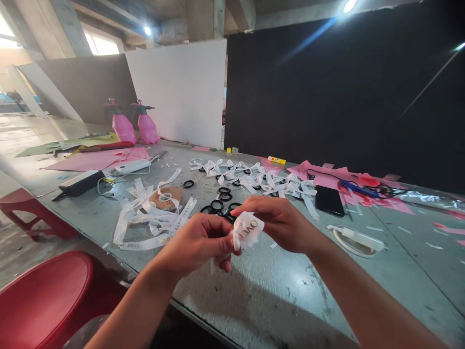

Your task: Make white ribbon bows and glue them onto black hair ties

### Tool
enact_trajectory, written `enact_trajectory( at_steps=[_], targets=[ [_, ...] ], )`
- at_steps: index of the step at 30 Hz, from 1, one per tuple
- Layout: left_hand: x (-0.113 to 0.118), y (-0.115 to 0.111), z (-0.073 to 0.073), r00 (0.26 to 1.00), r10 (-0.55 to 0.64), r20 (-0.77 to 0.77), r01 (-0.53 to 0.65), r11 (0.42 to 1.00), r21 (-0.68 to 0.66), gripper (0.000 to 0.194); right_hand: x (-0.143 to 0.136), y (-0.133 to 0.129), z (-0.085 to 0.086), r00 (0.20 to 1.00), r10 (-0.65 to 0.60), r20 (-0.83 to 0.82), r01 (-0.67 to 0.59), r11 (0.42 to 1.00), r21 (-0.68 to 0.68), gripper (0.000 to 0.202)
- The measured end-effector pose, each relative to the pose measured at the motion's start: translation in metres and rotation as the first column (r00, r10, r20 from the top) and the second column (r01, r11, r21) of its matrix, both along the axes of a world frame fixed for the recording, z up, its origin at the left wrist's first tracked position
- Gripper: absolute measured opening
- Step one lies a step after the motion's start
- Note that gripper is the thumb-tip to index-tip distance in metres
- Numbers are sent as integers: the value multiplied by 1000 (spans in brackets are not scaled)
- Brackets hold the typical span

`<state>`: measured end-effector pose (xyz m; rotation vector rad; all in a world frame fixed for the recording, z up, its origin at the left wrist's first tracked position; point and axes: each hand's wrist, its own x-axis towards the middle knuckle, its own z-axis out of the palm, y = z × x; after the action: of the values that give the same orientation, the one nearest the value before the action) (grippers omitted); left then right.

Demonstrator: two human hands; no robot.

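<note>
A looped white ribbon with gold letters (250, 230) is between my two hands, above the table's front part. My left hand (209, 237) pinches its left side between thumb and fingers. My right hand (279, 220) holds the loop from behind and above, its fingertips partly hidden by the ribbon. Just behind my hands lie several black rings (217, 205). Farther back is a pile of white ribbon bows (254, 177) with black rings among them. To the left, loose printed ribbon (125, 228) curls around a brown cardboard roll (166, 198).
A black phone (329, 200) and a white coiled cable (358, 241) lie to the right. Pink paper (301, 170) and a glue stick (276, 160) are at the back. A black power adapter (80, 183) and pink spray bottles (124, 127) stand left. A red stool (47, 300) is beside the table.
</note>
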<state>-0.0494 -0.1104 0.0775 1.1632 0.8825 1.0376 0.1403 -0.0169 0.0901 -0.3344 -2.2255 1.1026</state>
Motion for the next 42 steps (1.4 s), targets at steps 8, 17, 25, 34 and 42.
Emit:
enact_trajectory(
  at_steps=[8, 17, 25, 34, 42],
  targets=[
    [-3, 2, -8, 998, -45, 35, 46, 999, -29, 29, 3, -5, 8, 968, 244, 57, -240, 968, -67, 44],
    [1, 0, -1, 979, 44, -200, -30, 997, 74, 22, 1, -7, 7, 991, 111, 74, -109, 994, -26, 39],
    [5, -1, 1, 727, 346, -593, -182, 930, 320, 14, 3, -14, 17, 980, -132, 148, 88, 959, 268, 13],
    [11, 3, 0, 570, 507, -647, -383, 860, 336, 19, 5, -29, 28, 937, -335, 97, 128, 591, 797, 19],
    [8, 7, 4, 574, 646, -502, -528, 761, 375, 24, 10, -29, 27, 898, -341, 276, -18, 601, 799, 17]
  ],
)
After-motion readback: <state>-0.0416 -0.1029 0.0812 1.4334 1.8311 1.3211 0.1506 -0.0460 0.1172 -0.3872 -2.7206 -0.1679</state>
